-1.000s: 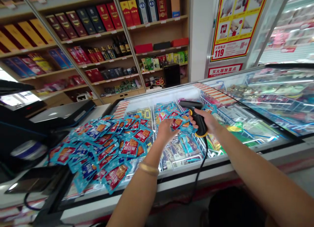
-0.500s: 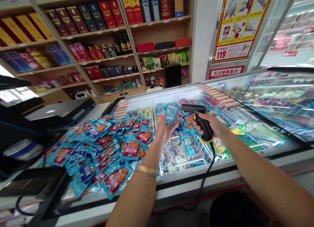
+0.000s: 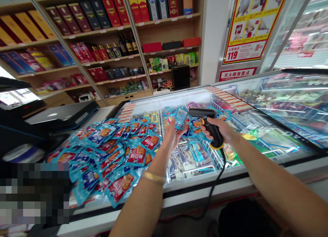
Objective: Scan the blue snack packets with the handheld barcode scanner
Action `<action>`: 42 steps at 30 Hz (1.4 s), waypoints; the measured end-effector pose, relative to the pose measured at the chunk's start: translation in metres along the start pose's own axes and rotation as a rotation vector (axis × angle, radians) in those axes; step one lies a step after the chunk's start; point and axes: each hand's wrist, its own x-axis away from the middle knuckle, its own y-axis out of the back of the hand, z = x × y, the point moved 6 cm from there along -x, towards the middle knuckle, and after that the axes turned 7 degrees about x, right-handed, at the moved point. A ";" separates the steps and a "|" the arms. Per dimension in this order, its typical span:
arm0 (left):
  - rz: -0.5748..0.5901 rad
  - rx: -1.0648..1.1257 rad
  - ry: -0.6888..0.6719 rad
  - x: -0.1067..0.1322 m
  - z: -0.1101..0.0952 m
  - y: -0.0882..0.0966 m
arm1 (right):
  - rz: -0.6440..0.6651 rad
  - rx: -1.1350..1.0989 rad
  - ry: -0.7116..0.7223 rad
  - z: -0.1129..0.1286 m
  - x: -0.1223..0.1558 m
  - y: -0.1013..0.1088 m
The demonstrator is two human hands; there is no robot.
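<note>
My left hand (image 3: 173, 136) holds a small blue snack packet (image 3: 180, 117) by its edge, with the pale printed back turned toward me. My right hand (image 3: 219, 129) is wrapped round the handle of a black and yellow barcode scanner (image 3: 214, 134), whose head points left toward the packet. From the handle a black cable hangs down over the freezer's front edge. Left of my hands lies a big heap of blue and red snack packets (image 3: 137, 155) on the glass top. A smaller group of the same packets (image 3: 197, 126) lies behind the scanner, partly hidden by my hands.
A chest freezer (image 3: 194, 185) with a glass top stands before me, with wire baskets of wrapped goods inside. At the left are a dark flat device (image 3: 64, 115) and a pixelated patch. Shelves (image 3: 107, 31) of boxes and bottles line the back wall.
The packet in my left hand has tilted slightly to the right. The scanner has shifted a very little; both hands keep their holds. A pixelated patch now covers the lower left.
</note>
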 end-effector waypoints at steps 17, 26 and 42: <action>-0.409 -1.680 -0.886 0.068 -0.145 0.050 | 0.002 -0.068 0.027 -0.014 -0.036 -0.084; -0.407 -1.979 -0.721 0.094 -0.135 0.108 | 0.066 -0.117 -0.044 -0.027 -0.047 -0.096; 0.031 -1.475 -0.501 0.022 -0.019 -0.006 | -0.222 -0.027 -0.042 0.021 -0.036 -0.004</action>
